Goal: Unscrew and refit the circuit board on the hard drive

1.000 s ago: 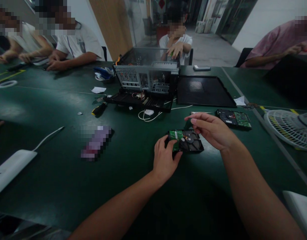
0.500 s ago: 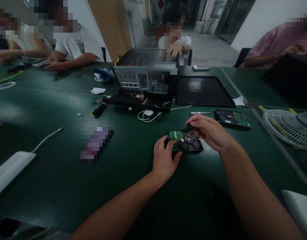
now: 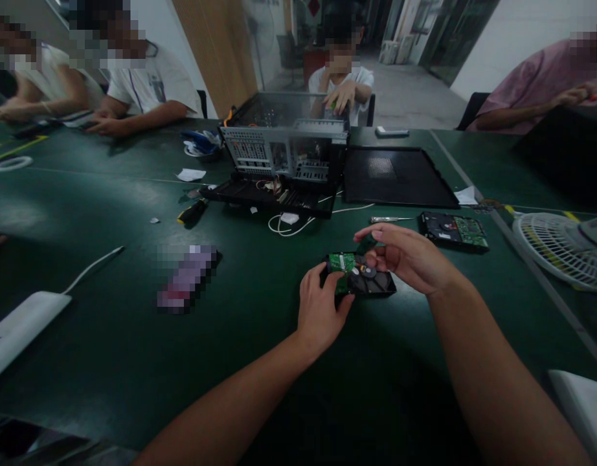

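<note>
A hard drive (image 3: pixel 371 282) lies on the green table with its green circuit board turned up. My left hand (image 3: pixel 322 304) grips its left end, thumb along the near edge and fingers over the far side. Above the drive's far right part, my right hand (image 3: pixel 400 255) is closed with the fingertips around a small dark green object (image 3: pixel 366 244), whose kind I cannot make out. Right of that hand rests a second hard drive (image 3: pixel 452 232), also board up. A thin metal tool (image 3: pixel 390 220) lies just beyond my right hand.
An opened computer case (image 3: pixel 283 152) stands across the table, beside its black side panel (image 3: pixel 400 175). A yellow-black screwdriver (image 3: pixel 191 212), a phone (image 3: pixel 189 278) and a white power strip (image 3: pixel 26 330) lie left; a white fan (image 3: pixel 555 249) stands right. Several people sit around.
My right hand's fingers have shifted slightly left and opened a little, so more of the dark green object shows. My left hand and the hard drive stay in place.
</note>
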A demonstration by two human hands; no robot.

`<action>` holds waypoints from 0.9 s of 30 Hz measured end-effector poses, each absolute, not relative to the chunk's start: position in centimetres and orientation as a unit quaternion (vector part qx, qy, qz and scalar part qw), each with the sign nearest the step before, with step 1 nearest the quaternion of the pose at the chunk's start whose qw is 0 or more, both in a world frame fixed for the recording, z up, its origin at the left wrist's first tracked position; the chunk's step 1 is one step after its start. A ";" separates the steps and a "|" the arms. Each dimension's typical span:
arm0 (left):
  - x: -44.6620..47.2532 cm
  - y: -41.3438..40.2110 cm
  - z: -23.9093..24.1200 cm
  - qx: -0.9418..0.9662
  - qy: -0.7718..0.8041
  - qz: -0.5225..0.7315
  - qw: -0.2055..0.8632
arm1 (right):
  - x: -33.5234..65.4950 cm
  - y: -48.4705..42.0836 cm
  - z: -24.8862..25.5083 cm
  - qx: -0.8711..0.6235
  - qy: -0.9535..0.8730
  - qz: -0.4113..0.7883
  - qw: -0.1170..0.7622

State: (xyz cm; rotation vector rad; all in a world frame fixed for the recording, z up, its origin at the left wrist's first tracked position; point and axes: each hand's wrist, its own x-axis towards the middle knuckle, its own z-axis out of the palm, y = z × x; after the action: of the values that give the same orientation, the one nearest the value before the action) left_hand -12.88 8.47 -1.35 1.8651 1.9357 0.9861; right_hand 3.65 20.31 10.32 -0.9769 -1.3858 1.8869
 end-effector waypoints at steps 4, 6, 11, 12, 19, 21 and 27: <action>-12.9 8.5 -1.3 0.646 0.669 0.338 0.143 | 3.9 20.4 10.3 -0.365 -0.542 0.693 0.305; -12.9 8.5 -1.2 0.647 0.669 0.336 0.145 | 4.1 20.5 10.1 -0.371 -0.547 0.677 0.325; -12.9 8.5 -1.2 0.648 0.669 0.334 0.144 | 4.4 21.1 9.6 -0.393 -0.566 0.628 0.362; -12.9 8.5 -1.3 0.648 0.669 0.334 0.144 | 4.4 21.2 9.4 -0.395 -0.568 0.622 0.368; -13.0 8.5 -1.5 0.651 0.666 0.338 0.138 | 4.0 21.0 9.4 -0.416 -0.545 0.638 0.351; -13.0 8.5 -1.5 0.650 0.667 0.337 0.139 | 3.9 20.9 9.6 -0.408 -0.539 0.649 0.348; -13.0 8.5 -1.4 0.648 0.671 0.332 0.144 | 3.9 20.7 10.0 -0.362 -0.545 0.689 0.312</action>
State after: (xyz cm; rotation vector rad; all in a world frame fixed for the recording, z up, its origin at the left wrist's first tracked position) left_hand -12.97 8.51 -1.40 1.8665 1.9331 0.9570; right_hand 3.91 20.72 9.98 -0.9564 -1.4375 1.8181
